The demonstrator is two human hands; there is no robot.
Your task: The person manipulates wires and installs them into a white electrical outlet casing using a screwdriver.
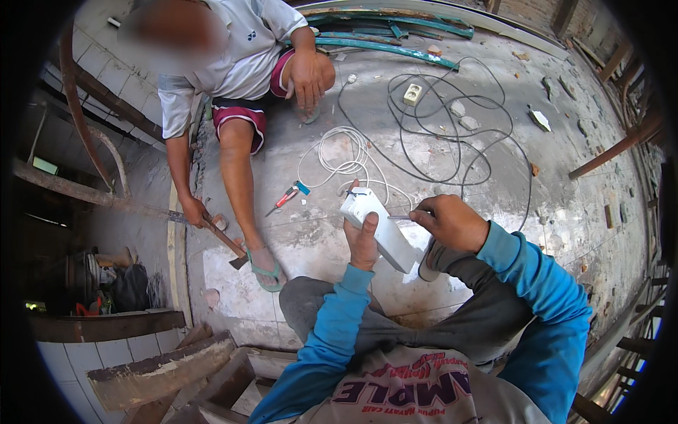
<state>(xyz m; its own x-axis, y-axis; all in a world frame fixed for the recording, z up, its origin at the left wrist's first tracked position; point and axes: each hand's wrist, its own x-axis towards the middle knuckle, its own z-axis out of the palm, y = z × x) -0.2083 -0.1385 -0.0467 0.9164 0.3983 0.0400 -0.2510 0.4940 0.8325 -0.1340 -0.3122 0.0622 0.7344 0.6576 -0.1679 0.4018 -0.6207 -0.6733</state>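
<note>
Gripping an oblong white box (385, 237), there's the left hand (361, 242); the right hand's (452, 222) fingers pinch a slim greyish rod (400, 217) beside it.

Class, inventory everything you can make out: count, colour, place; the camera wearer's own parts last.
White box: one, white, centre
Thin tool: one, grey, right of white box
Red-handled tool: one, mainly red, left of white box
Blue piece: one, blue, by red-handled tool
White cable: one coil, white, mid-floor
Dark cable: one tangle, dark, upper floor
Socket block: one, cream, among dark cable's loops
Bars: several, teal, top
Rubble: many pieces, mostly grey, right
Co-worker: one, pale shirt, maroon shorts, upper left
Hatchet-like tool: one, brown handle, held by co-worker
Planks: several, brown, lower left
Sleeves: two, blue, bottom
Left hand: one, bare, around white box
Right hand: one, bare, fingers on thin tool
</note>
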